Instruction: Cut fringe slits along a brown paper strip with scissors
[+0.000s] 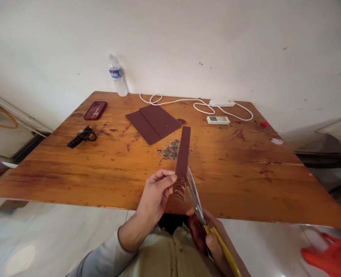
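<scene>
A long maroon strip [183, 150] is pinched near its lower end by my left hand [158, 190], thumb on top. The strip's lower end is cut into thin curling slivers. My right hand [213, 238] is closed around the yellow and red handles of a pair of scissors [197, 207]. The scissor blades point up and lie close along the strip's right edge, just above the cut end. Beyond the strip, a pile of small shreds [170, 151] lies on the wooden table [230, 184]. Two maroon sheets [161, 119] overlap behind the pile.
At the left are a maroon phone [95, 110] and a black strap-like item [82, 137]. A plastic bottle [118, 79] stands by the wall. A white power strip [222, 103] with its cord and a white remote [218, 120] lie at the back right.
</scene>
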A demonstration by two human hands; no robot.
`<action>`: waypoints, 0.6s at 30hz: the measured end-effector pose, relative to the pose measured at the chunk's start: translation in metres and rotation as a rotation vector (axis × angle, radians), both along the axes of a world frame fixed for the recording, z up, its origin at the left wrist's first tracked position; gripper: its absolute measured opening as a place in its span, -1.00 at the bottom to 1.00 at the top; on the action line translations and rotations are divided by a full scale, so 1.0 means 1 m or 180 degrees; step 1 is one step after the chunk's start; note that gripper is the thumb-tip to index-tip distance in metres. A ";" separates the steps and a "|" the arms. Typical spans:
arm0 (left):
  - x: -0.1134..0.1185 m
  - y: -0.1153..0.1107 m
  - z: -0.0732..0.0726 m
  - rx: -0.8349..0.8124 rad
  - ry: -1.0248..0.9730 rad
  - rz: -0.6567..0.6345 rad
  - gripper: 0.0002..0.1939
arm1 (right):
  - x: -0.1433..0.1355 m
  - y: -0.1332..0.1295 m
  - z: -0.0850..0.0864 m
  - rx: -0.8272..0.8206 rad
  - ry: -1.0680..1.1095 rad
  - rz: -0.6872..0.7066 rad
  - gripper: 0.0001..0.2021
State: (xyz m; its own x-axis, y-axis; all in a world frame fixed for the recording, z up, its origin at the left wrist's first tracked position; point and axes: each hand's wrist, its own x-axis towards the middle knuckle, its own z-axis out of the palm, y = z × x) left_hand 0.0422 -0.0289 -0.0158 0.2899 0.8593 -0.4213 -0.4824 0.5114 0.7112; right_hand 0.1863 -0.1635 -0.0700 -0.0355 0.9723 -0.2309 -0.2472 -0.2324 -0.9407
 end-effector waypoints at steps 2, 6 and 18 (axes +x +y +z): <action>-0.002 -0.001 0.002 0.0016 0.0009 -0.0009 -0.75 | -0.001 0.001 0.000 0.0062 -0.0106 -0.0066 -0.24; -0.003 -0.004 0.004 -0.0148 -0.0110 -0.0164 -0.70 | -0.004 0.004 0.001 0.0260 -0.0146 -0.0089 -0.27; -0.001 -0.013 0.004 -0.0285 -0.0191 -0.0174 -0.64 | -0.004 0.002 0.002 0.0259 -0.0306 -0.0048 -0.25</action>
